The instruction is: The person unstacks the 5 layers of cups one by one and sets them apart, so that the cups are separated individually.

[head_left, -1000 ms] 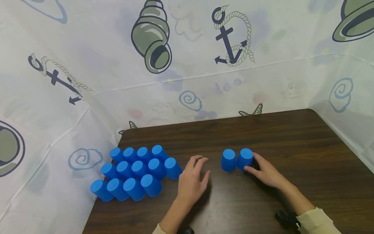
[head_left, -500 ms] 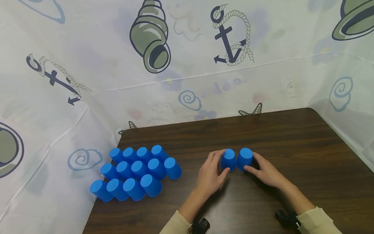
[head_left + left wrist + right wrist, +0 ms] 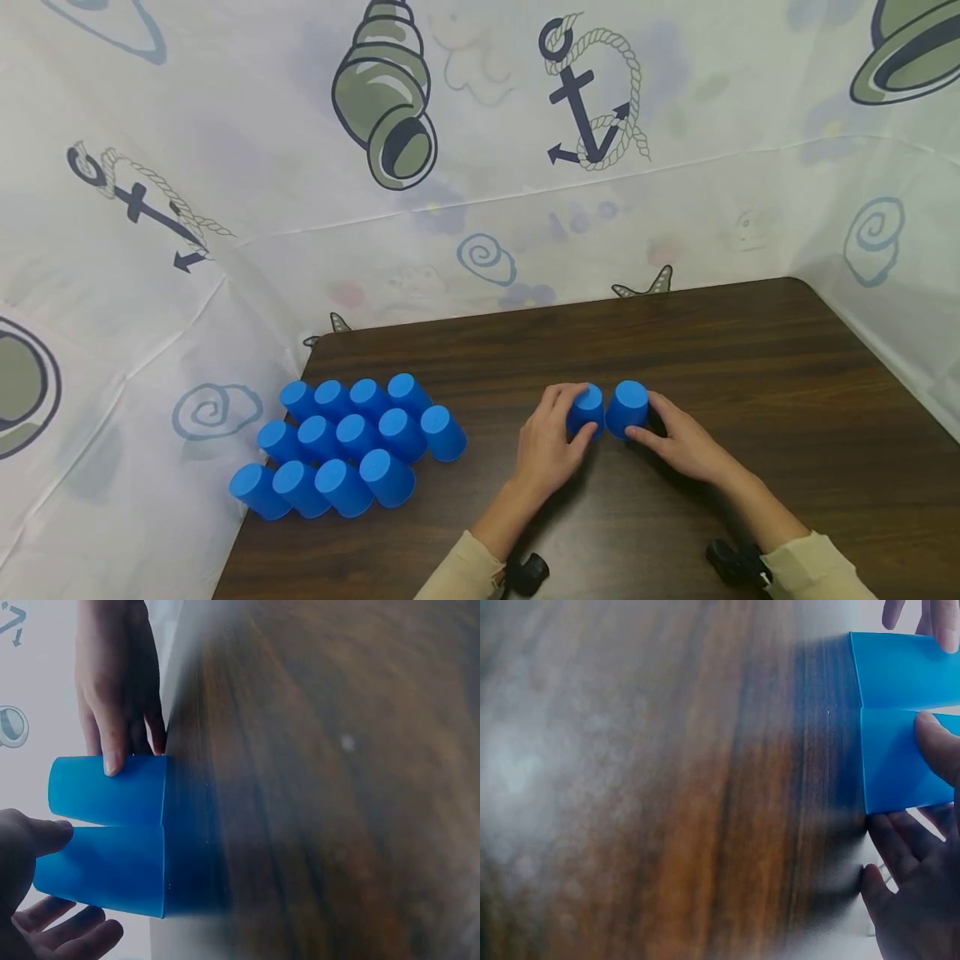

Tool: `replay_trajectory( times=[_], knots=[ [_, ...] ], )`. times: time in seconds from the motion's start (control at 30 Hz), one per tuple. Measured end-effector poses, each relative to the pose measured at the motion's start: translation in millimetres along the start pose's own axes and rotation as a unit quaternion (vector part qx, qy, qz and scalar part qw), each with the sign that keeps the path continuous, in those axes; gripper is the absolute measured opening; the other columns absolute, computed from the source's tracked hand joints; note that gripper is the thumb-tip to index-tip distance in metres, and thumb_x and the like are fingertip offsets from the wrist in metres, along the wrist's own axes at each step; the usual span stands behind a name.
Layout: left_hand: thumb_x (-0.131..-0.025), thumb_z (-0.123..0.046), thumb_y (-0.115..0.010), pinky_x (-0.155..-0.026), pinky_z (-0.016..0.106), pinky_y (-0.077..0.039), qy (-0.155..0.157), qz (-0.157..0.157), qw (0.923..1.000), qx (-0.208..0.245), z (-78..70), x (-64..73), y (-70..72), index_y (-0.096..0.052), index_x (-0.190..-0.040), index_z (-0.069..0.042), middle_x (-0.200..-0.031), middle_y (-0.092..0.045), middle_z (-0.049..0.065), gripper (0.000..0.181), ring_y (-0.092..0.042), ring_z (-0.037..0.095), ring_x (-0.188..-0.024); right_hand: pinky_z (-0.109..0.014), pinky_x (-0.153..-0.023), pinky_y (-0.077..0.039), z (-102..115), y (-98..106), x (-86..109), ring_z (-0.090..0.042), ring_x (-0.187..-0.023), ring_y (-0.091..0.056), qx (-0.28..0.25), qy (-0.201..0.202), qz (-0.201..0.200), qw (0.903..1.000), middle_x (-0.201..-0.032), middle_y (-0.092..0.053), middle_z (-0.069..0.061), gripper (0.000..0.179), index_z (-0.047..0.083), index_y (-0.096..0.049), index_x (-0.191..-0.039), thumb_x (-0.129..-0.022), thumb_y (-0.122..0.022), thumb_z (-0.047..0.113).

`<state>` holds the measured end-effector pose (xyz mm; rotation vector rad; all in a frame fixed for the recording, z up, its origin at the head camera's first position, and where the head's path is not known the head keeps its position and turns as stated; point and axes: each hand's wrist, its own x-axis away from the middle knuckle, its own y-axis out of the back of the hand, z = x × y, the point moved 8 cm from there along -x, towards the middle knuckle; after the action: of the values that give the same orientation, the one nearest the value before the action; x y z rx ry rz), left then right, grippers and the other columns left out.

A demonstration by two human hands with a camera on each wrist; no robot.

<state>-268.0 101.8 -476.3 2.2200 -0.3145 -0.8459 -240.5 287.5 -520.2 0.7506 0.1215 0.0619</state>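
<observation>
Two blue plastic cups stand upside down side by side in the head view, a left cup (image 3: 588, 407) and a right cup (image 3: 627, 408). My left hand (image 3: 550, 442) is curled round the left cup from its left side, the thumb (image 3: 54, 834) touching its wall near the narrow end. From the right, my right hand (image 3: 686, 442) holds the right cup between thumb and fingers. Both wrist views show the cups' rims down on the table and very close together or touching. The far sides of the cups are partly hidden.
Several more upside-down blue cups (image 3: 358, 434) stand in three slanted rows at the left of the dark wooden table (image 3: 720, 350). A patterned white cloth (image 3: 525, 200) hangs behind and beside the table. Black wrist devices (image 3: 527, 575) sit on both wrists.
My left hand has moved right, from beside the rows of cups to the left cup, and its fingers have come round it. The right hand has stayed on the right cup.
</observation>
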Motion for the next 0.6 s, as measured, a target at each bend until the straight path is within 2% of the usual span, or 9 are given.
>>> replay_trajectory(
  times=[0.3,0.6],
  knots=[
    [-0.087,-0.027,-0.076,-0.082,0.037,-0.057,-0.001,-0.012,0.9999,0.0,3.7,-2.1,3.9,-0.059,-0.127,-0.022,-0.12,-0.058,-0.002,0.043,-0.065,0.017,-0.105,-0.068,-0.102,-0.033,0.2,0.1,1.1,-0.049,-0.131,-0.041,0.001,-0.005,0.004,1.0,-0.142,-0.044,-0.03,0.071,-0.005,-0.034,-0.146,-0.097,-0.062,0.039],
    [-0.086,-0.028,-0.078,-0.08,0.038,-0.057,0.013,0.0,0.9999,-0.002,7.4,-2.5,6.5,-0.059,-0.123,-0.022,-0.118,-0.062,0.0,0.042,-0.067,0.018,-0.102,-0.068,-0.103,-0.033,1.1,0.0,2.1,-0.049,-0.132,-0.04,-0.006,-0.011,0.006,0.9999,-0.143,-0.043,-0.03,0.07,-0.004,-0.034,-0.146,-0.097,-0.062,0.038]
  ],
)
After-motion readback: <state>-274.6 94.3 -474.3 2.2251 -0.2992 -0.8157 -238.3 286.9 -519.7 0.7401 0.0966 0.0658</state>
